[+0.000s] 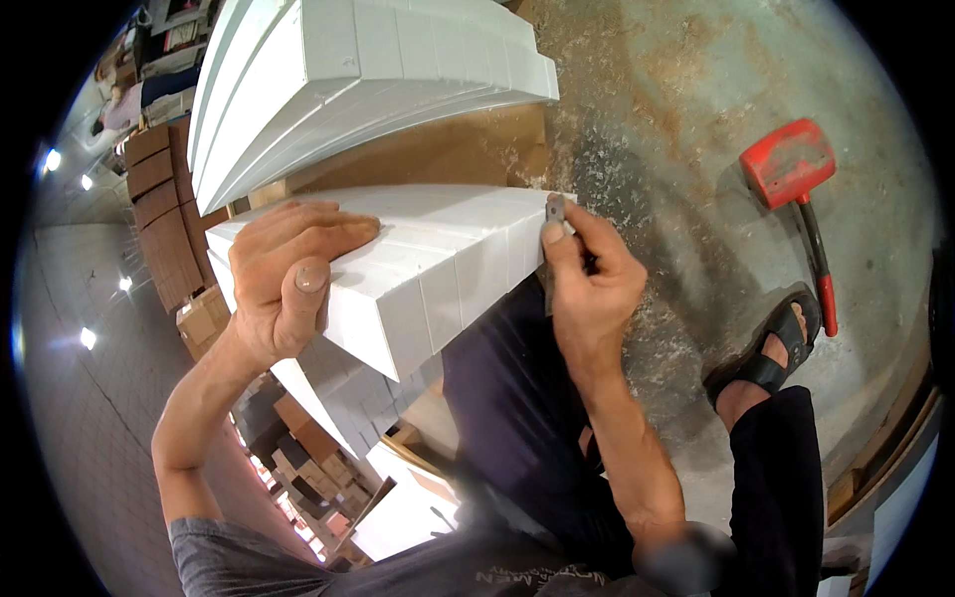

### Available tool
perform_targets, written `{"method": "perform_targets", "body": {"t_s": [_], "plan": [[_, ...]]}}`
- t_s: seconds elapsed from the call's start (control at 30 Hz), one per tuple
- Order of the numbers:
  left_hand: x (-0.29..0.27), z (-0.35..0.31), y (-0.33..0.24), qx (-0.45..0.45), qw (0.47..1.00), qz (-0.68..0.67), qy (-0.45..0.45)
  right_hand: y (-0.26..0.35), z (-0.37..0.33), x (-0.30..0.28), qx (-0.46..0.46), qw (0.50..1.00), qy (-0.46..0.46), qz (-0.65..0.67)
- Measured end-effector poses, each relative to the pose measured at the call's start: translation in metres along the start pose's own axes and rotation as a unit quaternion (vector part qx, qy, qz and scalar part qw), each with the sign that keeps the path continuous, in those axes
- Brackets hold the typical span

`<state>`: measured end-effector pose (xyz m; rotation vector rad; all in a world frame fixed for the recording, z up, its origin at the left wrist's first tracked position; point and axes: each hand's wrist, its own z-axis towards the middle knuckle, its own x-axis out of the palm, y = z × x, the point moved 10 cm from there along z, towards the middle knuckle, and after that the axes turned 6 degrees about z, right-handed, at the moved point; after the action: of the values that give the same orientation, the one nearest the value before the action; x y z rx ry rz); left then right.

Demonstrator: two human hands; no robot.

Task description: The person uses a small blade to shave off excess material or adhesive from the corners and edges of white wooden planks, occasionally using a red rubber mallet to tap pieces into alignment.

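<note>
A white scored foam block (418,264) is propped across the lap at mid-frame. It's pressed flat under the left hand (288,274) at 9 o'clock, while a small grey blade (554,209) is pinched in the right hand (587,274) at the block's 3 o'clock edge. Looks light and stiff, probably crumbly at corners, so it's best gripped across broad faces. A red mallet (796,189) is left on the floor at 2 o'clock.
</note>
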<state>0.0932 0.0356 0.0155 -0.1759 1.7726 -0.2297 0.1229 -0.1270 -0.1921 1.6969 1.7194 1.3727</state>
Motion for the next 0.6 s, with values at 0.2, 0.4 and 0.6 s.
{"method": "perform_targets", "body": {"t_s": [0.2, 0.4, 0.6], "plan": [[-0.002, -0.002, 0.002, -0.011, 1.000, -0.005, -0.007, 0.046, -0.015, 0.019, -0.108, 0.986, 0.057, -0.115], [-0.002, -0.003, 0.000, -0.012, 1.000, -0.013, -0.009, 0.007, -0.005, 0.005, -0.006, 1.000, 0.011, -0.005], [-0.002, -0.003, 0.000, -0.011, 1.000, -0.011, -0.004, 0.040, -0.015, 0.016, -0.098, 0.984, 0.056, -0.136]]}}
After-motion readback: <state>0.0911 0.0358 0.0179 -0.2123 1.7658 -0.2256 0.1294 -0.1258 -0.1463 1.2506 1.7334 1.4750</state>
